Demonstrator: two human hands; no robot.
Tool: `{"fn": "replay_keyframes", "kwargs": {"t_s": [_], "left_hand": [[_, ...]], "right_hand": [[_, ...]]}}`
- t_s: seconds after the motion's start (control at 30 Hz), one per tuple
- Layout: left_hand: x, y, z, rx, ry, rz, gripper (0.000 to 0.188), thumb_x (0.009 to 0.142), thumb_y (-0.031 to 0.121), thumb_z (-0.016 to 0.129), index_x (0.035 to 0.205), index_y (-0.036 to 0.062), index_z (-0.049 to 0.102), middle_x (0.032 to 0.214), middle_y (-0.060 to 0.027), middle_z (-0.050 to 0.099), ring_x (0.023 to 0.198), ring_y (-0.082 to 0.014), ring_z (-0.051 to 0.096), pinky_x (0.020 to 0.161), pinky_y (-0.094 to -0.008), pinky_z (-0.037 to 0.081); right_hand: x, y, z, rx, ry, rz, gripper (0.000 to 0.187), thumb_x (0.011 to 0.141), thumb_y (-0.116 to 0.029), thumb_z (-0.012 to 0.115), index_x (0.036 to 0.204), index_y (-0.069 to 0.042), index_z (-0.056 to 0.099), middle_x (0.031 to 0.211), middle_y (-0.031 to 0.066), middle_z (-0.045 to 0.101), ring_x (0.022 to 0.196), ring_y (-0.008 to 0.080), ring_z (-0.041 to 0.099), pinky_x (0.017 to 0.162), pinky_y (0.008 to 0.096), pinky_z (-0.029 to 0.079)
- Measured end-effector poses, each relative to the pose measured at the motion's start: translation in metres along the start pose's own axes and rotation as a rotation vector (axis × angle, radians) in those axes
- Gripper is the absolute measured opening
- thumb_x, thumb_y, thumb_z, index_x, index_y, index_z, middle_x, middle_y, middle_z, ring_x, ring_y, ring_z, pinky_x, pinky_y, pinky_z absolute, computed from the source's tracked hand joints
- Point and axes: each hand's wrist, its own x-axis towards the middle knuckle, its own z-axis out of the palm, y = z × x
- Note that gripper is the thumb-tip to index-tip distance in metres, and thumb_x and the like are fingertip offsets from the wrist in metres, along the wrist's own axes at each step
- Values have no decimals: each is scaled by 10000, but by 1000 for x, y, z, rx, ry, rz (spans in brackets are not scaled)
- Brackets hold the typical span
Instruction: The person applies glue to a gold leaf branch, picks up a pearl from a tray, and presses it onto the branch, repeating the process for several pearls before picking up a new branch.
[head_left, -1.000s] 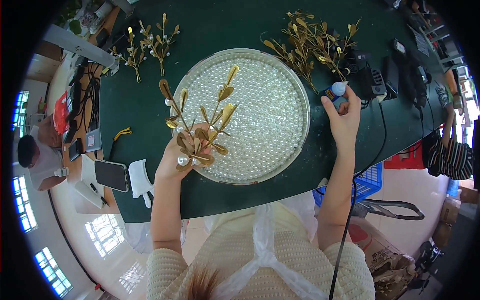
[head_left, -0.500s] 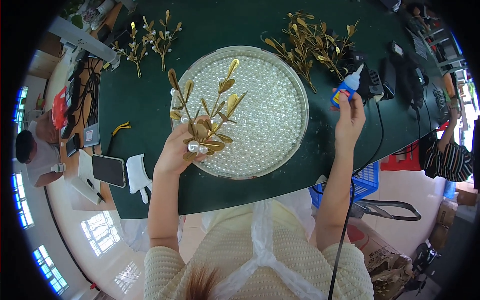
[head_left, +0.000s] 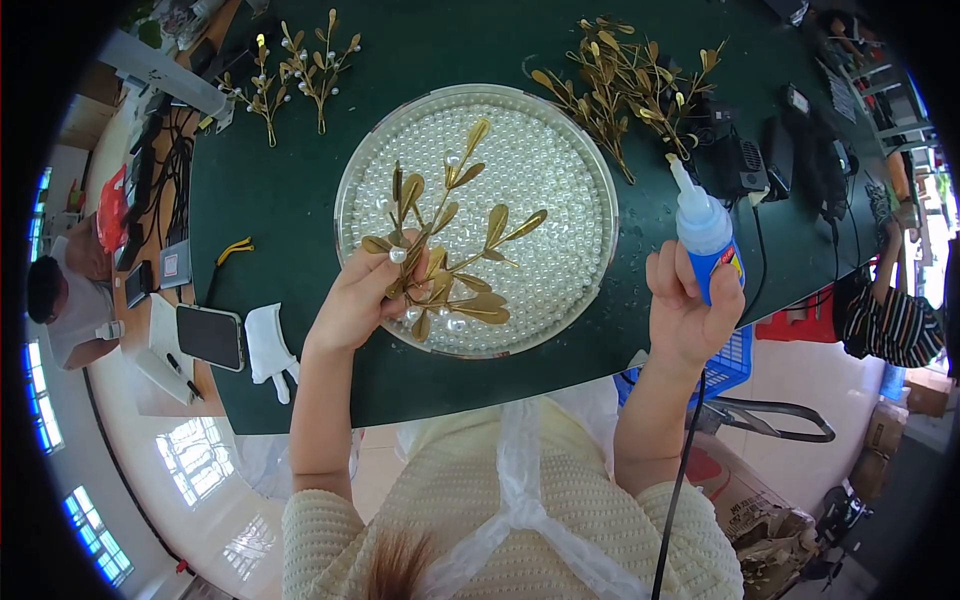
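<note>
The left hand (head_left: pixel 355 300) is pinching the stem end of a gold leaf sprig (head_left: pixel 450 250), with thumb and fingers pressed together around the lower stems and one pearl showing at the fingertips. The sprig is fanning up and to the right from this hand, its long axis running from the grip toward the far rim of the round tray (head_left: pixel 350 190), above the layer of white pearls (head_left: pixel 540 170) filling that tray.

The right hand (head_left: pixel 685 310) is wrapping closed around a glue bottle (head_left: pixel 705 230), white with a blue label, held upright with the nozzle pointing up and slightly left. The sprig is lying to the left of this hand, well apart, across the tray rim. The left hand is the nearer hand to the sprig; the bottle nozzle is not yet aimed at any leaf.

Beyond the right hand, a pile of bare gold sprigs (head_left: pixel 630 80) is lying on the green bench (head_left: pixel 290 210). Beyond the left hand, finished sprigs with pearls (head_left: pixel 295 65) are lying near the bench's far edge.
</note>
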Motion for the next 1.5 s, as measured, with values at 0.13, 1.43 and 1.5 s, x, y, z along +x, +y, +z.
{"fn": "replay_keyframes", "kwargs": {"t_s": [0.13, 1.43, 1.5], "left_hand": [[0, -1, 0, -29, -3, 12, 203, 845, 182, 367, 910, 21, 472, 698, -5, 448, 502, -25, 332, 435, -155, 243], [3, 1, 10, 193, -83, 182, 193, 874, 140, 350, 755, 35, 459, 603, 32, 387, 505, -23, 314, 454, -162, 275], [3, 1, 10, 200, -83, 183, 195, 874, 140, 350, 752, 33, 459, 605, 30, 393, 504, -24, 317, 455, -162, 277]], "right_hand": [[-7, -7, 4, -95, 57, 2, 397, 660, -337, 629, 637, -5, 413, 561, 15, 370, 471, 63, 328, 397, 184, 210], [-30, -20, 39, -895, -80, -517, 273, 556, -132, 627, 496, -33, 380, 447, 70, 385, 358, 182, 411, 349, 241, 317], [-30, -19, 40, -895, -77, -515, 273, 555, -131, 627, 494, -32, 380, 447, 70, 385, 356, 181, 410, 348, 240, 316]]}}
